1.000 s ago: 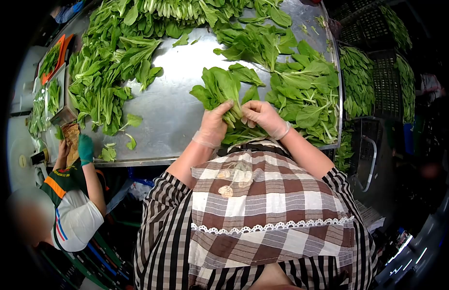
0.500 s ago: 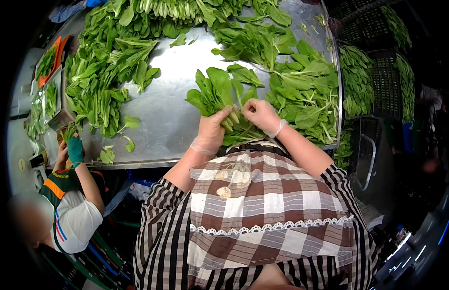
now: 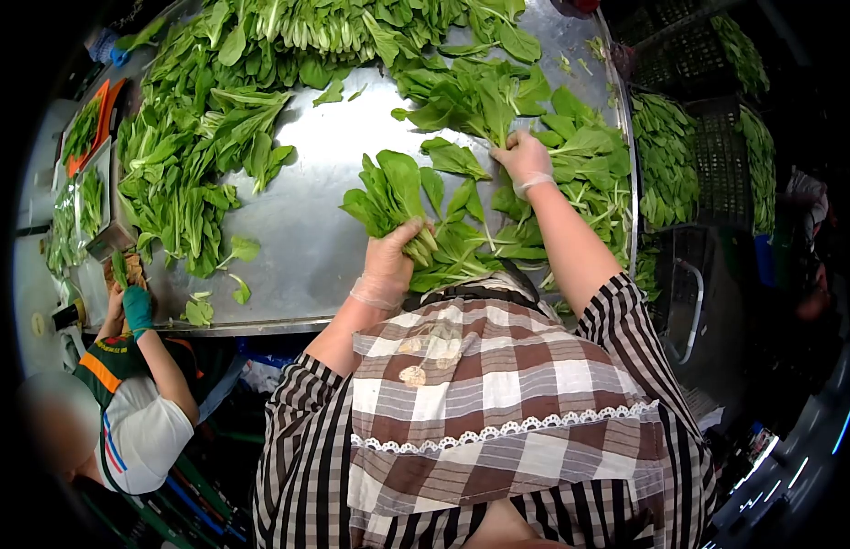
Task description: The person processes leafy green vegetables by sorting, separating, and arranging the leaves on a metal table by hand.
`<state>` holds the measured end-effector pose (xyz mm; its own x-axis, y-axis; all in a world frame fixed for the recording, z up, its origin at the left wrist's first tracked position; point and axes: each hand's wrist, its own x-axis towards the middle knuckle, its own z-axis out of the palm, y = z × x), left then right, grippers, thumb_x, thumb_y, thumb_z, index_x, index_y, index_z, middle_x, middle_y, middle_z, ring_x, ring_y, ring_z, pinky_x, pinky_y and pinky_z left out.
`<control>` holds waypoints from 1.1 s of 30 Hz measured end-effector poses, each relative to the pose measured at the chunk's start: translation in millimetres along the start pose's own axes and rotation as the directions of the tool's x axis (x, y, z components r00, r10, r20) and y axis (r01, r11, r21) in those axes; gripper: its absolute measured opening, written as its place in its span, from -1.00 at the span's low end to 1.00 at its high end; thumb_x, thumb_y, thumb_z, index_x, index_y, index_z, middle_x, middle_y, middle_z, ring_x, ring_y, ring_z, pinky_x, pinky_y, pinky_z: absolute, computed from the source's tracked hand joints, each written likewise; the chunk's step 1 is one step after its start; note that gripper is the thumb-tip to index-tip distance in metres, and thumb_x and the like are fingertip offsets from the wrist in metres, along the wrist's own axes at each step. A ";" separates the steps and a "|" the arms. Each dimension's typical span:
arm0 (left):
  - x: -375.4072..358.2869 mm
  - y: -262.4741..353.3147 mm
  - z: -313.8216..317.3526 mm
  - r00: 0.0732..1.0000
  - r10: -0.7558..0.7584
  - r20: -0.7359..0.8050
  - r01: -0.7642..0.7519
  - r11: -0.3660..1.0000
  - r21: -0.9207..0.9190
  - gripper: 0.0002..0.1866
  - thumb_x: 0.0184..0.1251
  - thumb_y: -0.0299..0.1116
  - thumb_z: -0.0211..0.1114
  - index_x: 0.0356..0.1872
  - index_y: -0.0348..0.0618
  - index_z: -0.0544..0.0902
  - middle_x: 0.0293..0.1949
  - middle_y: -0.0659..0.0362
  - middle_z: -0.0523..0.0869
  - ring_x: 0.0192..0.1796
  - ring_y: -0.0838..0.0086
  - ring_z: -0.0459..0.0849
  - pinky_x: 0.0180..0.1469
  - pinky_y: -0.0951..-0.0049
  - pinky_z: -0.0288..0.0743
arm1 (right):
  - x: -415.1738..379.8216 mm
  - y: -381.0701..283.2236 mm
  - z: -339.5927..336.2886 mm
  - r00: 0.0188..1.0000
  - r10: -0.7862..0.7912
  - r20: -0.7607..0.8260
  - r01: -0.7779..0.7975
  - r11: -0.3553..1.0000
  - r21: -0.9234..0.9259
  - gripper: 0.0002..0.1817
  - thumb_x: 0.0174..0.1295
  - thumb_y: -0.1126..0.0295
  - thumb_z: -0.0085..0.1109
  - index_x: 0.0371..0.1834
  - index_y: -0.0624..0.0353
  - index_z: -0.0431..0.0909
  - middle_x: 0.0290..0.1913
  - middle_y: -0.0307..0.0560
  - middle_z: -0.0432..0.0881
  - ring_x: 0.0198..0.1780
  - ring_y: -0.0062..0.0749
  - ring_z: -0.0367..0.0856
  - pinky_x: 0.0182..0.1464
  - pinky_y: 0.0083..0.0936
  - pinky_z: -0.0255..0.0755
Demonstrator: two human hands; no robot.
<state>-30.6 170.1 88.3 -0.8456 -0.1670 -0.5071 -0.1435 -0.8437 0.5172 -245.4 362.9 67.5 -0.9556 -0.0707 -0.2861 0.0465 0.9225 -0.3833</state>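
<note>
My left hand (image 3: 390,260), in a clear glove, is closed around the stems of a bunch of leafy greens (image 3: 385,194), held just over the near part of the metal table (image 3: 306,220). Farther out and to the right, my right hand (image 3: 524,161), also gloved, has its fingers closed at the stem end of a cluster of greens (image 3: 475,99) in the right-hand pile. A loose leaf (image 3: 454,157) lies between the two hands. More greens (image 3: 462,249) lie by the table's near edge, right of my left hand.
A large heap of greens (image 3: 182,183) covers the table's left and far side. Black crates (image 3: 722,156) filled with greens stand to the right. At the left, a co-worker (image 3: 141,412) with a green glove handles something by a tray (image 3: 100,188).
My right hand has moved away from the bunch, outward and to the right, onto the stems of another cluster. My left hand still holds its bunch.
</note>
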 end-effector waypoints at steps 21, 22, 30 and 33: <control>4.9 -6.6 17.8 0.988 -0.007 0.156 0.024 0.994 -0.107 -0.59 0.26 -0.58 0.29 0.15 -0.26 0.52 0.04 0.13 0.66 0.07 0.37 0.63 0.17 0.33 0.51 | -130.0 -43.5 3.3 0.605 -0.733 -0.310 0.780 0.624 0.046 -0.73 -0.19 0.54 0.33 -0.39 0.03 0.49 -0.44 -0.14 0.48 -0.42 -0.12 0.54 -0.35 -0.27 0.43; 4.2 -6.5 17.7 0.986 -0.010 0.165 0.029 0.993 -0.114 -0.60 0.27 -0.57 0.29 0.15 -0.26 0.53 0.04 0.12 0.66 0.07 0.37 0.63 0.18 0.33 0.50 | -130.9 -44.9 2.2 0.572 -0.756 -0.317 0.796 0.605 -0.008 -0.72 -0.18 0.54 0.32 -0.38 0.02 0.49 -0.45 -0.15 0.46 -0.43 -0.14 0.53 -0.36 -0.26 0.41; 4.0 -6.3 6.5 0.989 -0.010 0.148 0.017 0.999 -0.045 -0.64 0.33 -0.46 0.28 0.12 -0.31 0.55 0.01 0.07 0.69 0.08 0.31 0.65 0.24 0.25 0.50 | -131.2 -42.3 5.6 0.533 -0.805 -0.260 0.812 0.573 -0.109 -0.80 -0.15 0.51 0.31 -0.43 0.02 0.55 -0.48 -0.15 0.47 -0.46 -0.15 0.54 -0.39 -0.24 0.40; 1.3 -1.8 6.2 0.987 -0.017 0.158 0.024 0.999 -0.044 -0.67 0.34 -0.45 0.28 0.09 -0.32 0.56 -0.03 0.06 0.70 0.05 0.30 0.66 0.22 0.25 0.50 | -130.3 -36.6 4.5 0.602 -0.785 -0.147 0.792 0.610 -0.010 -0.83 -0.12 0.49 0.33 -0.42 0.07 0.59 -0.46 -0.12 0.52 -0.42 -0.13 0.58 -0.38 -0.24 0.44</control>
<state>-34.7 174.6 91.0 -0.9136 -0.0699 -0.4006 -0.1412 -0.8692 0.4739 -121.2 336.7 114.8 -0.6545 -0.7109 0.2574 -0.7319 0.5103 -0.4516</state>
